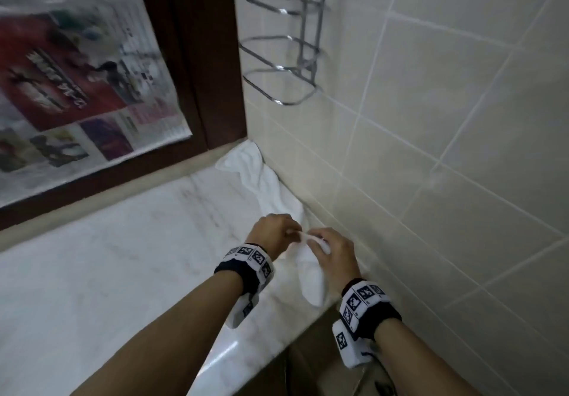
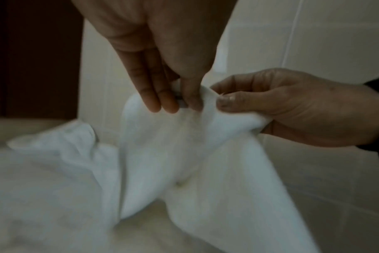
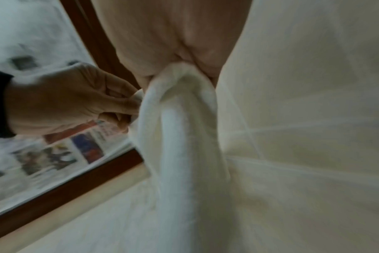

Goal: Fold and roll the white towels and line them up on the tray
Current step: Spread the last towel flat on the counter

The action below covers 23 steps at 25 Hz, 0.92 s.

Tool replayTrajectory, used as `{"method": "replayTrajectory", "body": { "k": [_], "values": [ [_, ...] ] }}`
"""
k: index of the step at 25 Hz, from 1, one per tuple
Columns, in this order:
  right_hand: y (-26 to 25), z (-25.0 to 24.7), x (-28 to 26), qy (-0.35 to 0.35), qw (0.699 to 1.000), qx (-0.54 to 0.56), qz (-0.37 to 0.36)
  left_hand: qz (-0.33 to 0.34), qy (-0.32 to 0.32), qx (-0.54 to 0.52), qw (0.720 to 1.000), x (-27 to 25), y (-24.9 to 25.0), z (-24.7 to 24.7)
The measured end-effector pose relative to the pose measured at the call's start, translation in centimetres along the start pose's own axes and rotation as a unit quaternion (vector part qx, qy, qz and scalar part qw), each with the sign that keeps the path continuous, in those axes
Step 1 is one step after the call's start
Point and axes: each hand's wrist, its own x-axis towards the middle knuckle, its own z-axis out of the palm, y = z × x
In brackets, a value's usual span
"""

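Observation:
I hold a white towel up between both hands, just above the marble counter and close to the right wall. My left hand pinches its top edge between thumb and fingers. Beside it, my right hand grips a bunched fold of the same towel, and the cloth hangs down from the palm. A second white towel lies crumpled in the counter's back corner. No tray is in view.
A chrome wire rack sticks out from the tiled wall above the corner. A dark wood frame covered with newspaper stands behind the counter. The counter's front edge runs below my wrists.

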Motion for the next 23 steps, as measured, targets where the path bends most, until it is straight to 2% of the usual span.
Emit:
{"method": "replayTrajectory", "body": {
  "k": [2, 4, 6, 8, 11, 13, 15, 17, 19, 23],
  "values": [
    [-4.5, -0.4, 2.9, -0.041, 0.995, -0.001, -0.094, 0.006, 0.142, -0.027, 0.990, -1.4, -1.3, -5.8],
    [-10.8, 0.2, 6.2, -0.045, 0.973, -0.024, -0.225, 0.015, 0.288, 0.007, 0.958, -4.6, -2.7, -14.4],
    [-17.1, 0.4, 9.7, -0.013, 0.956, -0.038, -0.289, 0.017, 0.370, 0.061, 0.927, -8.1, -3.0, -22.8],
    [-24.8, 0.1, 12.6, 0.029, 0.940, -0.037, -0.337, 0.012, 0.418, 0.127, 0.899, -12.3, -3.3, -30.6],
    [-36.3, -1.8, 16.1, 0.048, 0.920, -0.036, -0.388, -0.035, 0.433, 0.217, 0.874, -18.6, -2.7, -41.2],
    [-42.6, -3.2, 17.2, 0.040, 0.908, -0.071, -0.412, -0.103, 0.398, 0.287, 0.865, -22.1, -1.5, -46.3],
    [-47.1, -4.3, 18.0, 0.033, 0.901, -0.116, -0.418, -0.174, 0.394, 0.355, 0.830, -25.1, 0.0, -49.8],
    [-50.2, -5.1, 18.2, 0.037, 0.899, -0.143, -0.412, -0.198, 0.408, 0.373, 0.809, -27.8, 1.4, -52.3],
    [-51.8, -6.0, 18.1, 0.041, 0.901, -0.147, -0.407, -0.189, 0.424, 0.369, 0.805, -30.1, 2.1, -53.7],
    [-52.7, -7.0, 17.5, 0.059, 0.906, -0.113, -0.404, -0.219, 0.466, 0.327, 0.793, -33.8, 2.8, -55.2]
  ]
}}
